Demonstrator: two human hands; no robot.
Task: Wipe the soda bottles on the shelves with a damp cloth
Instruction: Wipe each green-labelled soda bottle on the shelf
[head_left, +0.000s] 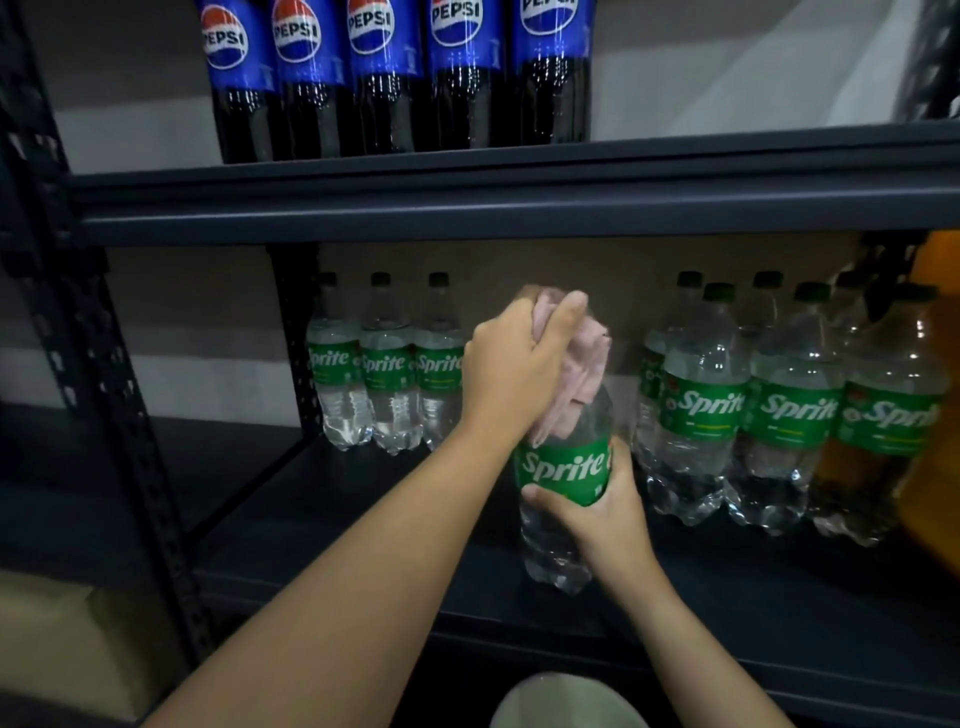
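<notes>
We are holding the Sprite bottle (563, 467) upright between both hands: our right hand (605, 512) is gripping its label from below, while our left hand (511, 371) is clutching the pink cloth (584, 374) over its neck. It is standing on the dark shelf (322, 525), more Sprite bottles (698, 410) flanking our grip, Pepsi bottles (382, 78) above.

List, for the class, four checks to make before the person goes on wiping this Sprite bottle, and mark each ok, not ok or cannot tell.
1. Right hand grips the Sprite bottle at its label: ok.
2. Left hand holds the pink cloth over the bottle's top: ok.
3. Bottle upright: ok.
4. Cloth damp: cannot tell.
5. Free space on the shelf around the bottle: ok.
</notes>
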